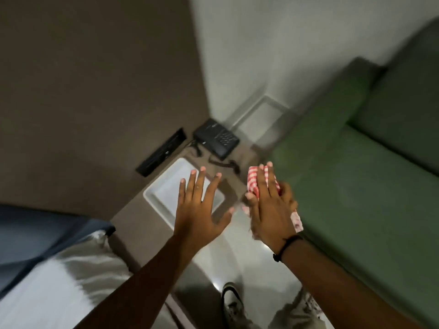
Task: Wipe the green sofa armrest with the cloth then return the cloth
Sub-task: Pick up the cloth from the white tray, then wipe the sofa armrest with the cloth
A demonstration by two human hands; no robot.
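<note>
A red-and-white checked cloth is bunched under my right hand, which grips it at the left edge of the green sofa armrest. The cloth's corners stick out beyond the fingertips and below the palm. My left hand hovers flat with spread fingers over a white tray, holding nothing. The green sofa fills the right side of the view.
A black desk phone and its cord sit on the brown side table behind the tray. A bed with white sheets and a dark blue cover lies at lower left. My shoe stands on the pale floor.
</note>
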